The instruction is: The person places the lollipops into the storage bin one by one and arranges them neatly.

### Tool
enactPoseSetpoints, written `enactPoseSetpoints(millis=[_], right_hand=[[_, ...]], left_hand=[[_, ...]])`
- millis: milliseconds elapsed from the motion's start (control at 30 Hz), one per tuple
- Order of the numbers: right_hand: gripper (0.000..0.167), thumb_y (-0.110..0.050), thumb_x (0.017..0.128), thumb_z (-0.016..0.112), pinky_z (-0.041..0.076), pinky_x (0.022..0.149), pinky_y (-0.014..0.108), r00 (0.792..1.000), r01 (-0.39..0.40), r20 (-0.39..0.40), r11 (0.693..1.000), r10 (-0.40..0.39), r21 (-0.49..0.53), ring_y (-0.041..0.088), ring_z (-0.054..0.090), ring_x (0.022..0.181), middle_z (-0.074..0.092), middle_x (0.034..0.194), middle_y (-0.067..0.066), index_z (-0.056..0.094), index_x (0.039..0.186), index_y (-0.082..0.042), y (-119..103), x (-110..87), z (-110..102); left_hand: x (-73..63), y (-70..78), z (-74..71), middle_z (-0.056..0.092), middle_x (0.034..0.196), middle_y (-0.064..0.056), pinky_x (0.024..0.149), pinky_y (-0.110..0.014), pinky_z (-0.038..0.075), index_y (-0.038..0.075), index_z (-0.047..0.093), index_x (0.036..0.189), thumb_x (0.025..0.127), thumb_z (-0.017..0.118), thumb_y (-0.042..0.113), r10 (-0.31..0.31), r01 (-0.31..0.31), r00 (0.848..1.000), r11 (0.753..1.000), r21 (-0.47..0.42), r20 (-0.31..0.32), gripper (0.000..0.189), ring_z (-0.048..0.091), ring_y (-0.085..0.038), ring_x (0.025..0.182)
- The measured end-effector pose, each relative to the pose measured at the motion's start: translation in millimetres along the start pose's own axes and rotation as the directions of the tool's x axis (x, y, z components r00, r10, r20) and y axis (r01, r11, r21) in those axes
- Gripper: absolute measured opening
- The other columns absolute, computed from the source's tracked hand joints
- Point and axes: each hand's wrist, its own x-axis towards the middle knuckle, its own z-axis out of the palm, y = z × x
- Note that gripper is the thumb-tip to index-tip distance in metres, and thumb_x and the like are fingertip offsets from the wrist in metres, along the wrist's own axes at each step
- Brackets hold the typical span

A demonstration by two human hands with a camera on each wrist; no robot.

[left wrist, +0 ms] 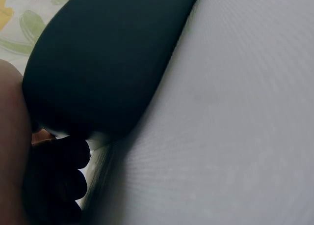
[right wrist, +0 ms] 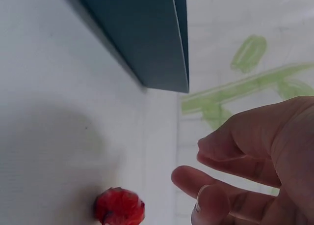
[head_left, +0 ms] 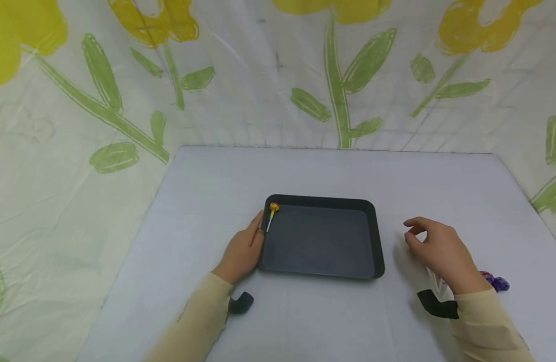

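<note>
My left hand (head_left: 242, 252) grips the left side of a dark grey rectangular tray (head_left: 379, 246). In the left wrist view its fingers (left wrist: 73, 151) curl at the tray's rounded corner (left wrist: 98, 72). Inside the tray, along the left wall, lies a lollipop (head_left: 274, 206) in a yellow and red wrapper, its white stick pointing toward me. My right hand (head_left: 443, 249) hovers right of the tray, fingers loosely bent and holding nothing. Purple and red wrapped candies (head_left: 497, 282) lie partly hidden behind the right wrist. A red wrapped candy (right wrist: 120, 208) shows below that hand in the right wrist view.
A white-covered table (head_left: 314, 317) carries everything. Behind and beside it hangs a pale cloth (head_left: 246, 100) printed with yellow flowers and green leaves. Black straps (head_left: 438, 305) sit at both wrists, over beige sleeves.
</note>
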Motion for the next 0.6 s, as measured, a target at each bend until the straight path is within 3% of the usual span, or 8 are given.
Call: enactPoseSetpoints(millis=[200, 333, 433, 600], right_hand=[[0.036, -0.013, 0.096, 0.059, 0.045, 0.065, 0.037, 1.0, -0.015, 0.022, 1.0, 0.015, -0.024, 0.028, 0.061, 0.083, 0.07, 0.114, 0.024, 0.069, 0.126, 0.004, 4.9, -4.0, -1.5], [0.038, -0.013, 0.094, 0.061, 0.05, 0.072, 0.047, 0.999, -0.026, 0.04, 0.999, 0.028, -0.044, 0.035, 0.062, 0.089, 0.068, 0.115, 0.028, 0.069, 0.126, 0.006, 8.9, -6.4, -0.7], [0.038, -0.014, 0.094, 0.062, 0.051, 0.078, 0.055, 0.998, -0.03, 0.048, 0.998, 0.032, -0.053, 0.039, 0.063, 0.095, 0.067, 0.114, 0.029, 0.07, 0.125, 0.006, 11.6, -8.3, 1.0], [0.037, -0.016, 0.094, 0.066, 0.051, 0.078, 0.055, 0.998, -0.031, 0.046, 0.998, 0.034, -0.056, 0.039, 0.062, 0.094, 0.067, 0.111, 0.029, 0.072, 0.121, 0.008, 14.3, -10.7, 2.8]], left_hand=[[0.0, 0.5, 0.4, 0.039, 0.066, 0.003, 0.076, -0.042, 0.045, 0.011, 0.038, 0.164, 0.109, 0.036, 0.02, 0.008, -0.008, 1.0, 1.0, 0.0, -0.002, 0.056, 0.051, -0.019, 0.069], [0.2, 0.8, 0.0, 0.039, 0.066, 0.004, 0.072, -0.04, 0.044, 0.01, 0.038, 0.164, 0.109, 0.037, 0.02, 0.016, -0.016, 1.0, 1.0, -0.005, 0.001, 0.056, 0.044, -0.017, 0.061], [0.3, 0.2, 0.2, 0.039, 0.066, 0.004, 0.076, -0.041, 0.044, 0.01, 0.037, 0.164, 0.109, 0.037, 0.02, 0.015, -0.015, 1.0, 1.0, 0.0, 0.001, 0.056, 0.047, -0.017, 0.064], [-0.3, -0.6, 0.6, 0.038, 0.066, 0.003, 0.08, -0.042, 0.045, 0.01, 0.037, 0.164, 0.109, 0.036, 0.021, 0.006, -0.006, 1.0, 1.0, -0.004, 0.001, 0.056, 0.052, -0.019, 0.07]])
